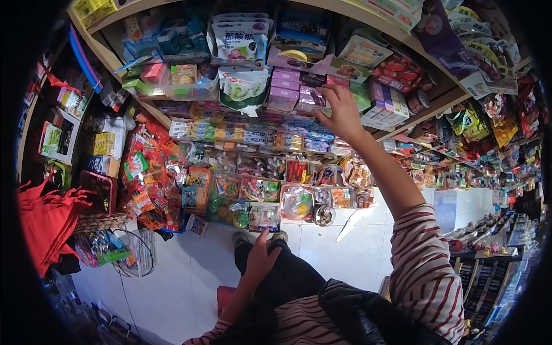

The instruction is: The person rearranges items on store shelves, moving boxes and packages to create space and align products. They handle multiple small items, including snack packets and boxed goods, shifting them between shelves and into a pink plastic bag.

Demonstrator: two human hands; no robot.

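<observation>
My right hand (343, 112) reaches up to a wooden shelf of packaged goods. Its fingers and thumb lie at the right end of a small purple box (310, 99), fingertips near the top and thumb by the lower edge. Whether they grip the box is not clear. Similar purple boxes (283, 90) are stacked just left of it, and a green box (359, 95) stands to the right, partly behind the hand. Down in front of my legs, my left hand (261, 256) hangs with fingers apart and nothing in it, near a clear-topped container (265, 217).
White and green pouches (243, 88) stand on the shelf left of the purple boxes. Below run rows of small cartons (254, 134) and tubs of wrapped sweets (297, 202). A white basket (144, 252) sits on the tiled floor at left, near hanging red cloth (47, 220).
</observation>
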